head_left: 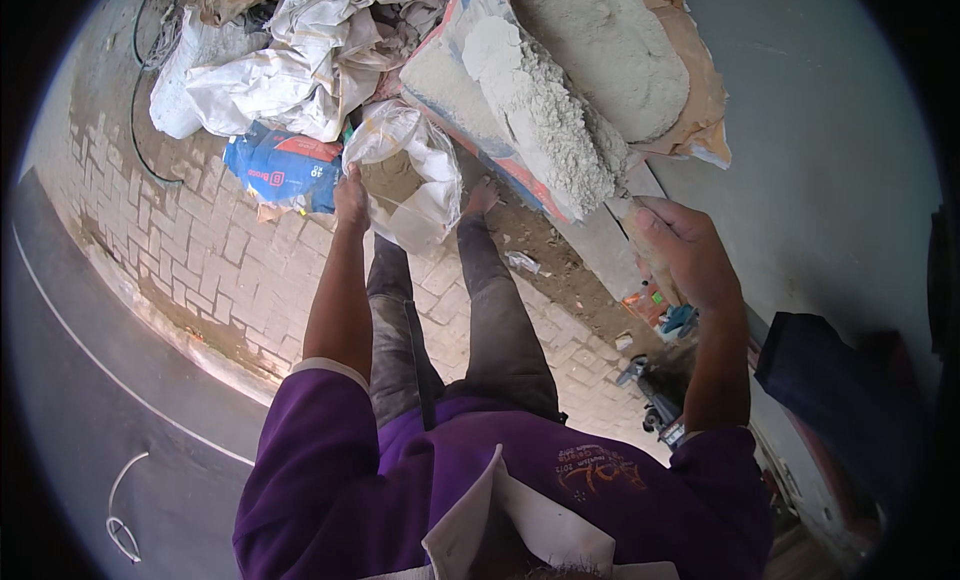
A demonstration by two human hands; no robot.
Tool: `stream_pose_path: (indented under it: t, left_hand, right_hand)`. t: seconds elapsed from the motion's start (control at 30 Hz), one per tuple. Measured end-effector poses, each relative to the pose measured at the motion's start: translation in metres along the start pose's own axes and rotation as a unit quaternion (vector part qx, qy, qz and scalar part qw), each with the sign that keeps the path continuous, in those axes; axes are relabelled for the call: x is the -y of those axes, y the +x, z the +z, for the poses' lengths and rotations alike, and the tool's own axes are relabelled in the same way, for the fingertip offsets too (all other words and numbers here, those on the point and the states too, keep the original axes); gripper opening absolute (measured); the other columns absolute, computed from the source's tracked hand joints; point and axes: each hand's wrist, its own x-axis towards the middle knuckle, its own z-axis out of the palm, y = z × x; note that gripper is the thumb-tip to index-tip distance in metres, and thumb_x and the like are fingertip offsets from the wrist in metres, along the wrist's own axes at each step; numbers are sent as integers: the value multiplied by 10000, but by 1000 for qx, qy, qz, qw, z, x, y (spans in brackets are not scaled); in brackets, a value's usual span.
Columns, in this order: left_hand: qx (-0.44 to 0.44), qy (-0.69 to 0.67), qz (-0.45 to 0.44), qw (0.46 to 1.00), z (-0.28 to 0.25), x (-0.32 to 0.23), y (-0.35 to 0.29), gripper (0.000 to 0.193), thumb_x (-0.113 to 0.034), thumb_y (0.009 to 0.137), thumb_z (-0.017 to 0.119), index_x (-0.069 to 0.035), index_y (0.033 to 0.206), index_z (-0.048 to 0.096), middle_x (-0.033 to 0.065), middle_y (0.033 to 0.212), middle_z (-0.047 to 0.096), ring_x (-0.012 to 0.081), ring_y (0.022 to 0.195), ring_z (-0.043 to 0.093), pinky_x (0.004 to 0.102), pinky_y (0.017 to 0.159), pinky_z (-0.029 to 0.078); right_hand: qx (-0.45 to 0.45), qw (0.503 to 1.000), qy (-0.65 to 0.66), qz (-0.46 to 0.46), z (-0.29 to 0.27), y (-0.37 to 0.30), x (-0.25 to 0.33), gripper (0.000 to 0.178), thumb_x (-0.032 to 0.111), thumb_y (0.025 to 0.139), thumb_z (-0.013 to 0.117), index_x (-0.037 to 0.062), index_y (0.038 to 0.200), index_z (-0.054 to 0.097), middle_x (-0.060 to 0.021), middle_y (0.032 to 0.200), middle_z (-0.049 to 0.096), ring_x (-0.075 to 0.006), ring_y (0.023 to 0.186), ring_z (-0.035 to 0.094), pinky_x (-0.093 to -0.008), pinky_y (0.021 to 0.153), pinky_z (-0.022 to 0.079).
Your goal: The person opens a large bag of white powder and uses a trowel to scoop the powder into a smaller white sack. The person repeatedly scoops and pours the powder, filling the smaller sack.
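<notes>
My left hand (352, 202) grips the rim of an open white woven sack (442, 165), which holds some grey-brown powder at its bottom. At the right, my right hand (688, 248) is closed round the short handle (640, 232) of a trowel. Its blade is hidden under a long heap of pale grey cement powder (545, 120). This loaded trowel is over a torn-open paper cement bag (705, 105) with more loose powder (610, 50) inside. The heap is to the right of the white sack and apart from it.
Crumpled white sacks (290, 80) lie at the far left, beside a blue and red paper bag (280, 170). A dark hose (134, 110) curves over the brick paving (200, 235). A grey panel (830, 170) stands at the right. Litter (522, 263) lies near my feet.
</notes>
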Motion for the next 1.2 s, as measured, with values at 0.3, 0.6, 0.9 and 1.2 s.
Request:
stream_pose_path:
  t: [0.3, 0.6, 0.9, 1.2]
  left_hand:
    - [6, -100, 5, 995, -13, -8, -12, 633, -448, 961, 502, 99, 1279, 492, 202, 1188, 585, 263, 1047, 575, 364, 890, 455]
    - [46, -179, 0, 983, -21, -20, -35, 479, -368, 994, 484, 45, 1230, 545, 111, 1085, 604, 191, 916, 580, 347, 799, 485]
    - [23, -147, 9, 989, -23, -14, -25, 485, -376, 989, 479, 52, 1199, 571, 120, 1079, 616, 193, 933, 570, 332, 825, 464]
    - [45, -149, 37, 987, -29, 0, -12, 506, -400, 987, 482, 67, 1161, 567, 149, 1064, 626, 215, 916, 595, 352, 801, 480]
  right_hand:
    - [138, 981, -137, 26, 95, 88, -68, 324, 305, 962, 553, -14, 919, 593, -32, 667, 506, -89, 590, 499, -290, 550, 415]
    - [99, 892, -431, -96, 229, 254, -152, 229, 170, 820, 565, -10, 817, 706, -251, 834, 662, -357, 813, 675, -445, 718, 518]
    - [-53, 904, -422, -37, 307, 242, -142, 296, 109, 805, 612, -48, 1052, 574, -256, 1066, 638, -373, 960, 661, -457, 842, 532]
    - [91, 986, -137, -32, 104, 29, -56, 460, 94, 807, 686, -57, 1204, 508, -146, 1033, 633, -215, 939, 606, -323, 823, 472]
